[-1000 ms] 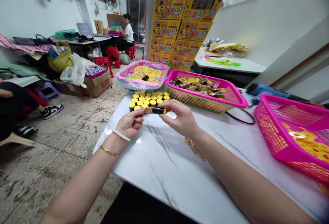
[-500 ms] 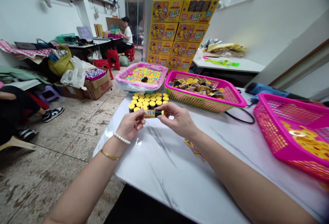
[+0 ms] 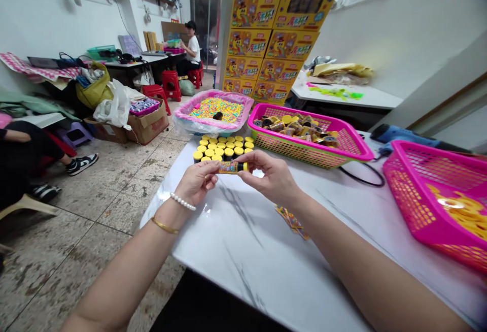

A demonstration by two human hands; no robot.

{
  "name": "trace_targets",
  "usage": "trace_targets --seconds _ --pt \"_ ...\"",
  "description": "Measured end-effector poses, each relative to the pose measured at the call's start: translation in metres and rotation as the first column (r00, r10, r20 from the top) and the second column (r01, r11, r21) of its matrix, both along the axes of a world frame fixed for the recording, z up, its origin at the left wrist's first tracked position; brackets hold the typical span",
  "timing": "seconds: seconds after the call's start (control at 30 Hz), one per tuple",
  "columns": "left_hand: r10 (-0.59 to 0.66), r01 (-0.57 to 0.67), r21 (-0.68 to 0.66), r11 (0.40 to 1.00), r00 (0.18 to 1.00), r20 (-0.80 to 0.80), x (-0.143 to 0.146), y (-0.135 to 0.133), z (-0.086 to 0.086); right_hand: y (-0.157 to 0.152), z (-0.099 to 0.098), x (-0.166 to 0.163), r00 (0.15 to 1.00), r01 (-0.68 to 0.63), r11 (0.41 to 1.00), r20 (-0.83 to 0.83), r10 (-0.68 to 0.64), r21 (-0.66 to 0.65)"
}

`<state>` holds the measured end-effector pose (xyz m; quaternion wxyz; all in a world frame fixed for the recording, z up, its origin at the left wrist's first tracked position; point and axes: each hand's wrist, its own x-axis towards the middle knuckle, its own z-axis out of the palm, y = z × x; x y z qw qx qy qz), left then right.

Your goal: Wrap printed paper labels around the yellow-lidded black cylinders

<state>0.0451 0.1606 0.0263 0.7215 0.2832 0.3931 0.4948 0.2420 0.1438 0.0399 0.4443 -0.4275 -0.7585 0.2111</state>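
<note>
Tube-shaped small container (image 3: 232,167), black with a yellow cap and a colourful wrap around its middle, lies level in the air just above the near edge of the white marbled table (image 3: 266,261). The left hand (image 3: 198,182) has its grip clamped on one end of it, thumb and fingertips pinched; the right hand (image 3: 272,177) has its grip clamped on the capped end in the same way. A pearl bracelet and a gold bangle sit on the left wrist.

Just behind the hands, a cluster of yellow-capped containers (image 3: 222,147) stands upright on the table. Beside it, further right, a pink basket (image 3: 304,157) holds more containers lying loose. Beyond the cluster, a pink-lined basin (image 3: 182,117) is full of small coloured beads. Near the right forearm, a few printed wraps (image 3: 292,219) lie flat on the table. At the far right, a second pink basket (image 3: 414,205) holds yellow pieces (image 3: 464,212); a black cord (image 3: 361,177) and a blue tool (image 3: 395,133) lie between the two baskets. Yellow cartons (image 3: 266,47) are stacked behind. A seated person (image 3: 192,50) works at a distant table, and another person's legs (image 3: 23,144) show at the left.
</note>
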Motion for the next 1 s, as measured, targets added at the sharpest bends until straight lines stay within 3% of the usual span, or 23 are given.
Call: trace_targets --seconds 0.13,0.27,0.4,0.57,0.7,0.87,1.0 --pt "0.014 -0.012 0.03 0.999 0.997 -0.078 0.0 -0.003 0.002 -0.002 0.004 -0.001 0.99 -0.076 0.995 -0.121 0.067 -0.069" --pt "-0.293 0.296 0.081 0.952 0.955 -0.044 -0.002 -0.006 0.001 -0.002 0.006 -0.001 0.931 -0.248 0.946 -0.32 0.174 -0.21" --pt "-0.356 0.354 0.127 0.927 0.934 -0.004 -0.003 -0.006 -0.003 0.0 0.009 0.002 0.872 -0.4 0.843 -0.434 0.228 -0.36" --pt "-0.454 0.447 0.168 0.879 0.891 0.001 -0.002 -0.005 -0.006 -0.003 0.009 0.004 0.875 -0.41 0.791 -0.441 0.201 -0.454" --pt "-0.527 0.529 0.149 0.835 0.848 -0.059 -0.002 -0.005 -0.007 -0.004 0.0 0.001 0.871 -0.386 0.805 -0.465 0.158 -0.45" --pt "-0.468 0.469 0.103 0.877 0.883 -0.034 0.003 -0.007 -0.009 0.001 -0.006 -0.002 0.875 -0.319 0.804 -0.482 0.046 -0.503" --pt "-0.282 0.283 0.144 0.948 0.959 -0.032 0.005 -0.005 -0.011 0.003 -0.003 -0.003 0.919 -0.166 0.883 -0.394 -0.023 -0.44"
